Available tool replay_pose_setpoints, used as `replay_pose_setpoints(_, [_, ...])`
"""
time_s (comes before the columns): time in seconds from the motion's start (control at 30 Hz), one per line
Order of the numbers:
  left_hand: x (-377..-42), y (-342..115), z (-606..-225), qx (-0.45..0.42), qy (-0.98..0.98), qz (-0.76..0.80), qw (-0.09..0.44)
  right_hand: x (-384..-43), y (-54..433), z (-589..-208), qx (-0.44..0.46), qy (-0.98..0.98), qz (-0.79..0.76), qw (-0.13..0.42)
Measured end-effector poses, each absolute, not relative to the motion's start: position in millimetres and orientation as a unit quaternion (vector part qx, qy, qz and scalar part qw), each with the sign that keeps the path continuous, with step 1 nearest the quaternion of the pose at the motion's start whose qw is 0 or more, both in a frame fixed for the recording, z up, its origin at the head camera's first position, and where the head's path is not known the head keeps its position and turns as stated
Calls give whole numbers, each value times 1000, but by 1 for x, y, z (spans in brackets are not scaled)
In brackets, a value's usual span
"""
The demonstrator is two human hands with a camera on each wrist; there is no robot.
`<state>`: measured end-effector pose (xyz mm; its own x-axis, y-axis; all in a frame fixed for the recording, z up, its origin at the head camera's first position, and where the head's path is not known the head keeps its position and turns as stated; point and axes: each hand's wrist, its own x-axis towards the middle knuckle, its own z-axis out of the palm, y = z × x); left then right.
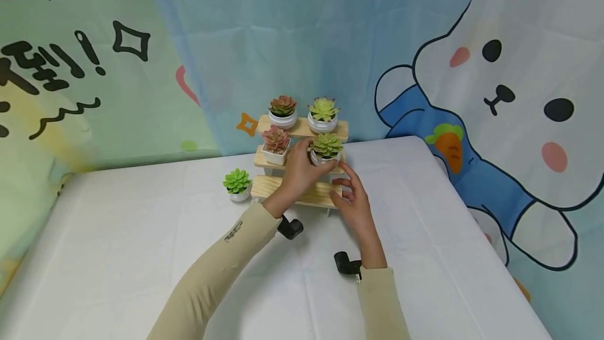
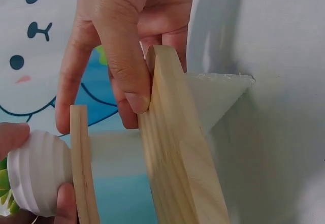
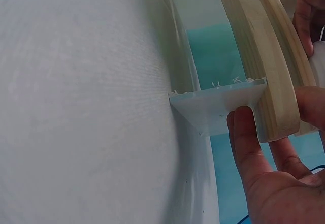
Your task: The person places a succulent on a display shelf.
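My left hand (image 1: 301, 171) holds the white pot of a green succulent (image 1: 327, 145) on the right end of the middle step. In the left wrist view its fingers are on both sides of the ribbed white pot (image 2: 41, 170), whose base is against the board. My right hand (image 1: 357, 204) grips the right end of the lowest step (image 1: 269, 185) of the wooden plant stand. Its thumb lies on top, with fingers below beside the white side support (image 3: 218, 104); one finger extends toward the middle step (image 2: 80, 158).
A pink succulent (image 1: 276, 139) in a square pot stands left on the middle step. On the top step are a reddish succulent (image 1: 282, 106) and a yellow-green one (image 1: 323, 109). Another green succulent (image 1: 237, 181) sits on the white-covered table (image 1: 141, 235), left of the stand. A printed curtain (image 1: 292, 30) hangs behind.
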<state>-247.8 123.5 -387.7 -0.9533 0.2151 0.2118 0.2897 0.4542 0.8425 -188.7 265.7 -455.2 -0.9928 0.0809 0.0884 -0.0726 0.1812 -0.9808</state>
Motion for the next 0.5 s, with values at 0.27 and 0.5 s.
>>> replay_pose_setpoints(0.27, [-250, 124, -387, -135, -855, -500, 23, -190, 266, -455, -2, -763, 643, 59])
replay_pose_setpoints(0.5, [-251, 123, -388, -138, -856, -498, 26, -189, 265, -455, 2, -762, 645, 60])
